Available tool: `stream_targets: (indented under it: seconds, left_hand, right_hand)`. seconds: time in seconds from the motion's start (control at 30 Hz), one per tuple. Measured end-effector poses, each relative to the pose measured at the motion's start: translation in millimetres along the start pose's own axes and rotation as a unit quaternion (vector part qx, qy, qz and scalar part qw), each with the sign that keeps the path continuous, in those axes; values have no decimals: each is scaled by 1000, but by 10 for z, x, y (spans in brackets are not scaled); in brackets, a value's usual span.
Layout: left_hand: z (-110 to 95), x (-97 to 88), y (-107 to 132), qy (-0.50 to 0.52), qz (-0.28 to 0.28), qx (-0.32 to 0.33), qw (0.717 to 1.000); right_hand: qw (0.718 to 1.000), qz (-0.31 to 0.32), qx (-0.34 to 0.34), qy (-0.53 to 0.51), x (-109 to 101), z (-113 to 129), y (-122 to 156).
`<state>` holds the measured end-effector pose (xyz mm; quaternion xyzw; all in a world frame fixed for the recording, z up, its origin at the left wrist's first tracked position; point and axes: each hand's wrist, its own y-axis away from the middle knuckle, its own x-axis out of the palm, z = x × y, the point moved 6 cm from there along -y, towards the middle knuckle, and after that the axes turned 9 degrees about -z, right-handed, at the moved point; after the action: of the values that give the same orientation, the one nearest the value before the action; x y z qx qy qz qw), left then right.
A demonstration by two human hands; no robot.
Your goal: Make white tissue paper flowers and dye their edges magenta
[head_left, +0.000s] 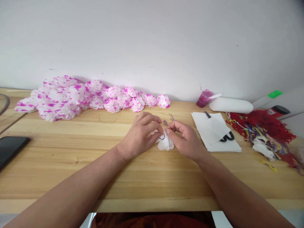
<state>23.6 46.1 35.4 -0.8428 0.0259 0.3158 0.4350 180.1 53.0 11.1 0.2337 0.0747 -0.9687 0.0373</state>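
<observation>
My left hand [140, 134] and my right hand [185, 139] meet at the middle of the wooden table [152, 177]. Both pinch a small bunch of white tissue paper [166, 144] that rests on the tabletop. A thin dark wire [162, 137] runs round the bunch between my fingertips, and its ends stick up just behind my right fingers. Fingers of both hands are curled and pressed together on the paper and wire.
A row of white-and-pink tissue flowers [83, 96] lies along the wall. Right of my hands are a stack of white sheets [215, 133] with black scissors [226, 137], a pink cup [203, 98], a white roll [231, 105] and red tangled threads [263, 126]. A dark phone [10, 148] lies at left.
</observation>
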Motion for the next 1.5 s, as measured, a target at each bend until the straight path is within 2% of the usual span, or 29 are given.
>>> stream_targets:
  seconds: [0.2, 0.33, 0.5, 0.67, 0.87, 1.0, 1.1, 1.2, 1.3, 1.4, 1.5]
  left_hand:
    - [-3, 18, 2, -7, -2, 13, 1000]
    - [1, 20, 5, -19, 1, 12, 1000]
    - [-80, -1, -5, -30, -9, 58, 998]
    - [-105, -2, -8, -30, -8, 68, 997]
    - [-110, 15, 17, -28, 20, 52, 998]
    - [-132, 67, 51, -32, 62, 57, 996]
    - [-131, 70, 50, -33, 62, 47, 996]
    - [-78, 63, 39, -26, 56, -3, 998]
    - [39, 41, 37, -5, 32, -100, 994]
    - [194, 43, 64, 33, 15, -222, 974]
    - [326, 72, 109, 71, 17, -328, 942]
  right_hand:
    - [998, 30, 31, -41, 24, -11, -3]
    - [990, 58, 80, -100, 76, -58, -11]
    - [975, 81, 128, -161, 112, -106, -17]
    - [974, 95, 123, -166, 110, -85, -8]
    - [998, 12, 38, -53, 14, -26, -19]
    - [999, 10, 17, -36, 19, -25, -7]
    - [1000, 9, 1, -20, 17, -17, 2]
    - [992, -71, -91, 48, -75, 110, 20]
    - [951, -180, -230, 101, -176, 335, 125]
    - [929, -174, -299, 130, -126, 451, 213]
    - [924, -143, -305, 183, -24, 438, 226]
